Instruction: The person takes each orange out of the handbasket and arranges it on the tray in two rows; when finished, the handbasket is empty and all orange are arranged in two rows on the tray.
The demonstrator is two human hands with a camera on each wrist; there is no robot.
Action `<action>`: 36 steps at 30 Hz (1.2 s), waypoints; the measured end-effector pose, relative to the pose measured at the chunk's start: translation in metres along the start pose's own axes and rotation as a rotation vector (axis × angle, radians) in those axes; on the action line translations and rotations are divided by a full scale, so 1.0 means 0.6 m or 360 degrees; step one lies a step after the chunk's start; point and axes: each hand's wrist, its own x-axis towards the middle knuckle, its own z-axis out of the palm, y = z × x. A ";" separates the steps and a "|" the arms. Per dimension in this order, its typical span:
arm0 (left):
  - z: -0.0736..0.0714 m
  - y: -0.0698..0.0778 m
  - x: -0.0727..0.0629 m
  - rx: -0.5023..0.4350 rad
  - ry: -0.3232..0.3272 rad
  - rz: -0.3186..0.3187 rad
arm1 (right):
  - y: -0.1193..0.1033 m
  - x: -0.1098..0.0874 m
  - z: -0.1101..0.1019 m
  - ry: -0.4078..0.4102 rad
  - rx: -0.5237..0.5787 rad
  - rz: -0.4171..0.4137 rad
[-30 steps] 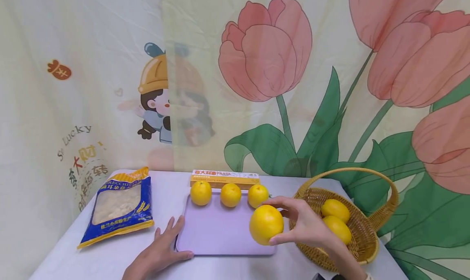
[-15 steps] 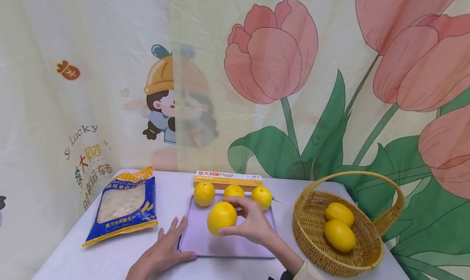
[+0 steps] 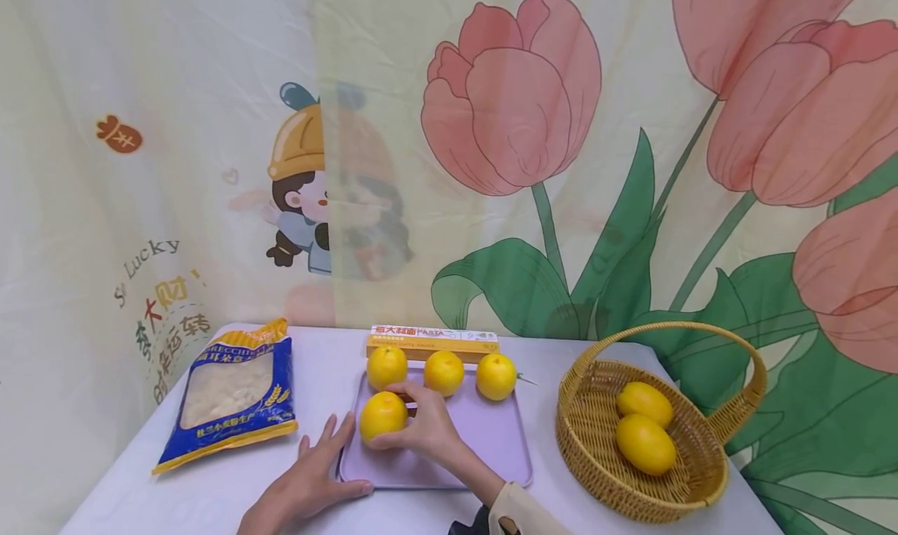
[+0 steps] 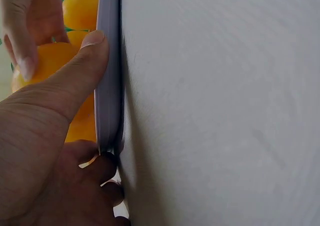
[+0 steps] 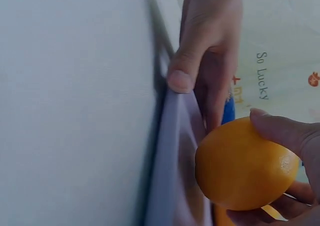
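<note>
An orange [image 3: 382, 416] is held between the thumb and fingers of my right hand [image 3: 429, 428], over the left part of a lilac tray [image 3: 484, 449]. Whether its underside touches the tray cannot be told. Along the tray's back edge sit a left orange [image 3: 387, 369], a middle orange [image 3: 443, 373] and a right orange [image 3: 496, 377]. My left hand [image 3: 309, 472] rests at the tray's front left corner with fingers spread. In the left wrist view its thumb [image 4: 82, 68] lies against the tray's rim [image 4: 107, 86].
To the right stands a wicker basket [image 3: 575, 457] with a tall handle, holding two lemons [image 3: 646, 444]. A blue and yellow pasta bag [image 3: 224, 395] lies on the left. Behind the tray is a pasta box [image 3: 431, 352], and a printed curtain [image 3: 505, 278] hangs at the back.
My right hand has carried the orange leftward from near the basket across the tray, and lowered it. The left hand has stayed at the tray's corner.
</note>
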 end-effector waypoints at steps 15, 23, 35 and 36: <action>0.000 -0.002 0.002 -0.0009 0.0013 0.0051 | 0.018 0.009 0.013 -0.0018 0.0006 0.0031; 0.002 -0.002 0.003 0.0011 -0.0011 -0.0010 | 0.020 0.006 0.011 -0.0069 0.0009 0.0049; 0.003 -0.006 0.004 0.0031 -0.0003 -0.0004 | 0.022 0.011 0.014 -0.0099 -0.0066 0.0032; 0.003 -0.006 0.005 0.0026 -0.0006 -0.0009 | 0.022 0.012 0.013 -0.0097 -0.0069 0.0034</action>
